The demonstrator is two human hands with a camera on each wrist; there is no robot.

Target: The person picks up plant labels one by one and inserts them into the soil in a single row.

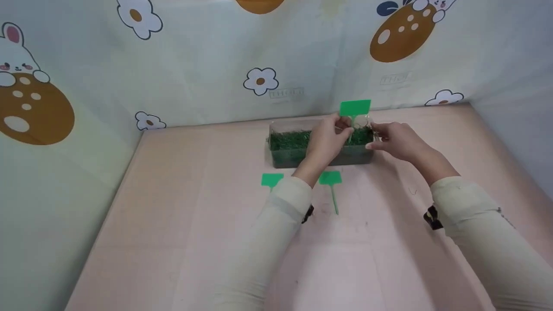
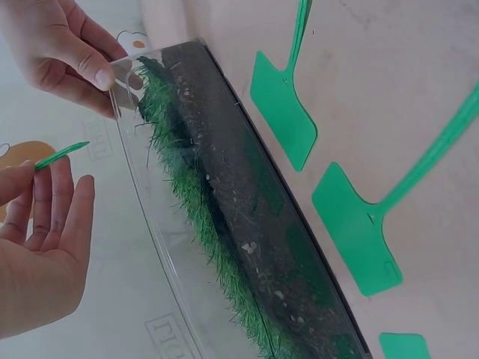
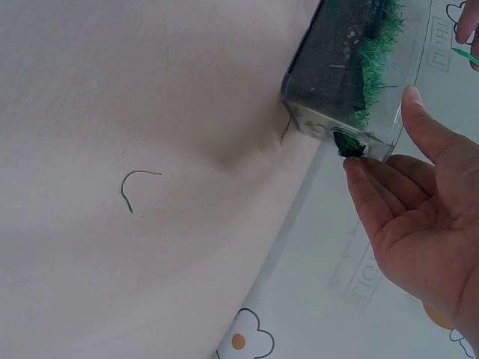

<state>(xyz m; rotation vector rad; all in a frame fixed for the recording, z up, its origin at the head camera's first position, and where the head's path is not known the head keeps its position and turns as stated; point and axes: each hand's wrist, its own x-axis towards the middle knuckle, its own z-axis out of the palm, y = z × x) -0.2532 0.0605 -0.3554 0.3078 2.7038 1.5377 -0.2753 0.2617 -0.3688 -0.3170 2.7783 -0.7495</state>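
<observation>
My left hand (image 1: 326,138) pinches the stem of a green plant label (image 1: 355,107) over the right part of a clear plastic planter box (image 1: 354,157). The label's flat head stands up above the fingers. In the left wrist view the pointed stem tip (image 2: 71,149) juts from the left hand (image 2: 45,247), above the box rim. My right hand (image 1: 399,140) grips the box's right end, thumb and fingers at its rim and end wall. Green grass (image 2: 187,187) grows over dark soil (image 2: 217,149) inside the box.
More green plant labels lie on the pink table in front of the box, among them one label (image 2: 281,108) and another label (image 2: 359,232). A thin dark curved strand (image 3: 126,187) lies on the table right of the box. A patterned cloth wall (image 1: 207,82) stands close behind.
</observation>
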